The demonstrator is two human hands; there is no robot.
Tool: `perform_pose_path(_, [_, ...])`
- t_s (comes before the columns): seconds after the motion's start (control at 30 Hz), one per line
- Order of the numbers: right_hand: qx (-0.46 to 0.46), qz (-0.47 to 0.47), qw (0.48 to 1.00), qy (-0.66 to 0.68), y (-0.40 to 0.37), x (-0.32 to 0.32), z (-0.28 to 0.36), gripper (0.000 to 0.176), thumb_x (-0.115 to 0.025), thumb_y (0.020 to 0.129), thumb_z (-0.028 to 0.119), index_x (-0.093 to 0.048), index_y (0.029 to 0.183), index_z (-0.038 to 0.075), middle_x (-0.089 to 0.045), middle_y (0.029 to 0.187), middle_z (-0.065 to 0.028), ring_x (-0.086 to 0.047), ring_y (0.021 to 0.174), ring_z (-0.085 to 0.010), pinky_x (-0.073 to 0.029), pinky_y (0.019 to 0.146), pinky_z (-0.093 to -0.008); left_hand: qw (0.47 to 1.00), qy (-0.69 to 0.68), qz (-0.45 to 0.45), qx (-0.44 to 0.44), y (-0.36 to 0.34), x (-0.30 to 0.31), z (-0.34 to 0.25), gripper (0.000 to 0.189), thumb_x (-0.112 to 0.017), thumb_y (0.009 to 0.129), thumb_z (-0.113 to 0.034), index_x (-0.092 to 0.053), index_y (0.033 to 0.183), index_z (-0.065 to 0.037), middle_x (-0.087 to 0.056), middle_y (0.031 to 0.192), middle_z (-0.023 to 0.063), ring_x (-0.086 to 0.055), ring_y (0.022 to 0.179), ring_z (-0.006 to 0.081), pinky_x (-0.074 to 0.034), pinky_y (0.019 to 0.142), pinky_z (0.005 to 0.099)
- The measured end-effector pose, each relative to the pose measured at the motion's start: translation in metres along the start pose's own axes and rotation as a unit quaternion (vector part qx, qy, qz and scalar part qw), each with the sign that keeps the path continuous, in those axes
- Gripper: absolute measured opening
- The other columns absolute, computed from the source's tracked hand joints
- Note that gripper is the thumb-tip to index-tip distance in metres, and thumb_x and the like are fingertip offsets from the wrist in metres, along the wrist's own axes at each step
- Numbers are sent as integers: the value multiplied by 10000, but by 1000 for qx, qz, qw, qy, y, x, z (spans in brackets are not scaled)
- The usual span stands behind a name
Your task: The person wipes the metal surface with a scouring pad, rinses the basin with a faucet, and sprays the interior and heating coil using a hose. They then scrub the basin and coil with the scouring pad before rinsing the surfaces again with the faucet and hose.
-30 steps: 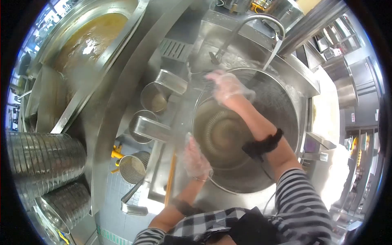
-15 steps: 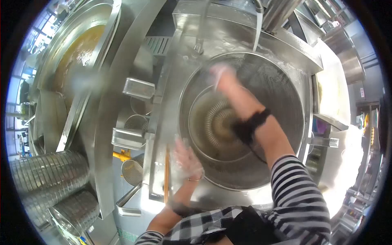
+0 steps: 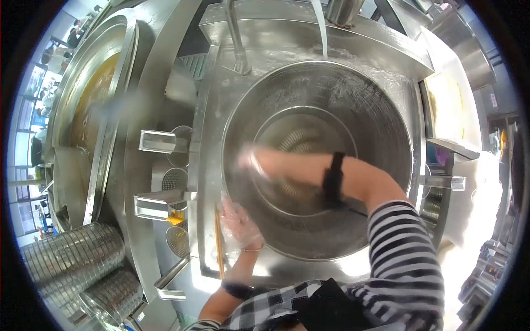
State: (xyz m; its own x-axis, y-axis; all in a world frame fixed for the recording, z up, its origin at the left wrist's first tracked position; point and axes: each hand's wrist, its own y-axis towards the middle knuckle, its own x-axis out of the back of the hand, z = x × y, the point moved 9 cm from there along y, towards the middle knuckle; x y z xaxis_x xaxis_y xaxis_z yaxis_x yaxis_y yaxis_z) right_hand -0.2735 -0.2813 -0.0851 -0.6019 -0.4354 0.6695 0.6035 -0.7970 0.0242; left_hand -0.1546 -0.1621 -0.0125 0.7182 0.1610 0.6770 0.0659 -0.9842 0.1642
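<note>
The right hand, in a thin clear glove, is down inside the pot, low on its left inner wall. It is smeared by motion, so I cannot tell whether its fingers are apart or closed. Its bare forearm lies almost level across the pot's mouth from the right, with a black wristband round it. The left hand, gloved too, lies on the pot's near-left rim, its fingers apart and laid over the edge rather than clamped.

The pot is a wide round steel vessel sunk in the middle of the steel desk. Its mouth points straight up at the camera. Being round, it shows no long axis from above. At its bottom sits what seems to be a spiral coil, partly hidden by the arm.

Just left of the left hand a wooden stick lies on the desk, its long axis running along the left edge. A tap rises at the far edge. Beyond the left edge hang strainer baskets. Farther left are a broth vat and stacked steel bowls.
</note>
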Motion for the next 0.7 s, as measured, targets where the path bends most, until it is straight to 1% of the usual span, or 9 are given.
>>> perform_pose_path(0.07, [-215, -240, 945, -51, -16, 94, -91, 56, -570, 695, 83, -608, 722, 53, -583, 661, -138, -570, 625, -299, -456, 564, -408, 971, -150, 79, 166, -7, -16, 24, 467, -383, 895, -107, -283, 1344, -27, -305, 1366, 126, -324, 1221, 244, -264, 1009, 361])
perform_pose_path(0.1, [-277, -275, 897, -206, -44, 152, -100, 98, -539, 724, 116, -609, 720, 48, -592, 676, -146, -580, 612, -265, -452, 536, -393, 972, -146, 82, 166, -10, -18, 33, 467, -383, 895, -107, -283, 1344, -27, -305, 1366, 126, -324, 1221, 244, -264, 1009, 361])
perform_pose_path(0.23, [-495, -434, 749, -75, -209, 156, -241, 168, -490, 764, 144, -607, 838, 49, -601, 811, -142, -584, 736, -263, -466, 623, -379, 991, -67, 73, 89, -5, -15, 32, 456, -379, 892, -105, -306, 1335, -31, -350, 1336, 130, -368, 1171, 252, -289, 982, 345])
perform_pose_path(0.33, [-417, -264, 825, -274, -126, 116, -212, 233, -452, 794, 166, -605, 926, 49, -608, 912, -138, -587, 829, -262, -476, 689, -369, 994, 44, 80, 61, -2, -10, 10, 447, -384, 887, -100, -328, 1324, -27, -398, 1296, 152, -389, 1144, 279, -294, 974, 351])
perform_pose_path(0.4, [-337, -237, 901, 133, -60, 52, -120, 276, -422, 868, 240, -589, 899, 22, -593, 887, -167, -548, 812, -262, -418, 766, -421, 995, 15, 68, 76, 0, -9, 11, 443, -390, 883, -96, -338, 1317, -23, -421, 1274, 168, -394, 1135, 296, -294, 973, 359])
perform_pose_path(0.47, [-181, 23, 980, 75, -30, -98, -89, 266, -480, 845, 237, -601, 937, 20, -592, 978, -157, -552, 914, -265, -414, 826, -398, 991, 54, 86, 87, -2, -9, 17, 440, -396, 887, -90, -336, 1315, -10, -414, 1286, 176, -377, 1164, 301, -273, 987, 365])
perform_pose_path(0.53, [-100, 209, 972, -38, -38, -136, -67, 270, -513, 826, 239, -606, 955, 20, -590, 1021, -139, -550, 959, -253, -413, 852, -381, 993, 67, 76, 60, -2, -10, 15, 446, -402, 884, -83, -328, 1316, -3, -396, 1306, 170, -362, 1184, 299, -264, 997, 364])
perform_pose_path(0.63, [-159, -120, 892, 405, -57, -25, -46, 235, -500, 853, 242, -560, 1008, 75, -560, 1041, -108, -506, 1017, -212, -410, 825, -373, 996, 47, 64, 31, -6, -11, 14, 456, -411, 879, -67, -314, 1319, 5, -366, 1337, 158, -334, 1219, 292, -247, 1016, 363])
perform_pose_path(0.7, [-189, -255, 871, 375, -44, 20, -126, 297, -389, 904, 231, -570, 1025, 28, -552, 1107, -131, -507, 1024, -233, -388, 871, -375, 998, 12, 59, 21, -6, -12, 12, 461, -414, 877, -59, -308, 1321, 6, -354, 1349, 151, -320, 1233, 287, -237, 1026, 364])
